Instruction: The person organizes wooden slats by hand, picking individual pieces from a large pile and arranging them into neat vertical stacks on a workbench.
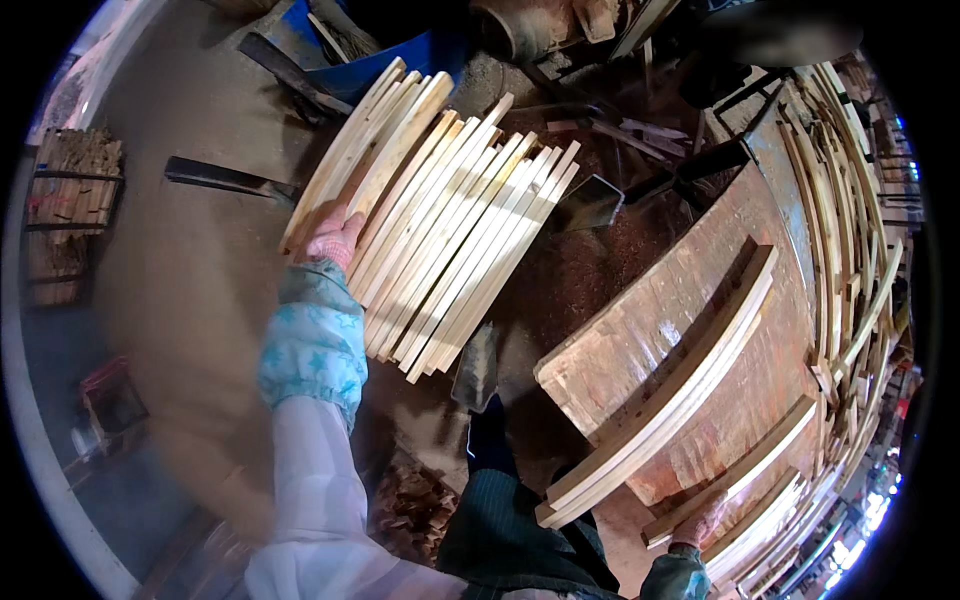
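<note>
My left hand [337, 240], in a pinkish glove, has its fingers closed on a pale wooden strip [400, 145] at the left side of a stack. Many similar wooden strips [465, 225] lie side by side to the right of it, slanting away from me. At the lower right, my right hand [700, 525] grips a wooden strip [750, 465] near its close end; some of its fingers are hidden. Two longer wooden strips [665, 385] lie together across a worn brown board [620, 345], between my hands and apart from both.
Long timber pieces [845, 230] are heaped along the right side. Dark metal arms [225, 178] stick out left of the stack. A blue container [395, 62] stands behind it. Wood scraps [412, 510] lie by my legs, and bundled wood [72, 205] stands far left.
</note>
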Available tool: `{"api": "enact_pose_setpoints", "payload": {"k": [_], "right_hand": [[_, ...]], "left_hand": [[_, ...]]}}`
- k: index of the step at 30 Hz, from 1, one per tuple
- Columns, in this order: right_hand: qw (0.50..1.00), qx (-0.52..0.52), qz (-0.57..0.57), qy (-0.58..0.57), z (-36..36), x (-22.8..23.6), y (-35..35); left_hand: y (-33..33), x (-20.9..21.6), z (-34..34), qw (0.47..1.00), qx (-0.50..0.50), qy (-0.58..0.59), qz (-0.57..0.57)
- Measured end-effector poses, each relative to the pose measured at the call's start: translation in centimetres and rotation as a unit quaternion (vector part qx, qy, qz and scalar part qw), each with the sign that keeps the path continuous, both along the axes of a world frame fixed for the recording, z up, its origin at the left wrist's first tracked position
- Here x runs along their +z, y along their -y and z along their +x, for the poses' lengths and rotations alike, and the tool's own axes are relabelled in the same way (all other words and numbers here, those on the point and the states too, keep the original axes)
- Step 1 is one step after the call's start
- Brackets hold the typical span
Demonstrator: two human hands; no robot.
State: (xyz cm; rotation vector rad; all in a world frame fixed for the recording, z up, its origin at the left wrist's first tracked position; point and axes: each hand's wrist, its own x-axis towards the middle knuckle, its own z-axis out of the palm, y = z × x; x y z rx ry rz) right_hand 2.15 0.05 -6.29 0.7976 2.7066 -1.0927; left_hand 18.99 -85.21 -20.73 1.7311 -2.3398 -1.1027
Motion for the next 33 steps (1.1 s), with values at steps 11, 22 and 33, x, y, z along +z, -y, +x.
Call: {"api": "enact_pose_setpoints", "payload": {"k": [11,22,33], "right_hand": [[0.834,0.211,0.492,0.133,0.7,-0.6,-1.8],[0.887,0.139,0.423,0.119,-1.3,0.8,3.4],[0.999,-0.027,0.030,0.011,0.3,4.0,8.0]], "left_hand": [[5.0,2.1,-4.3,0.950,-0.078,-0.003,0.302],[2.1,5.1,-3.5,0.990,-0.044,0.086,0.099],[-9.0,15.7,0.9,0.879,-0.168,0.020,-0.445]]}}
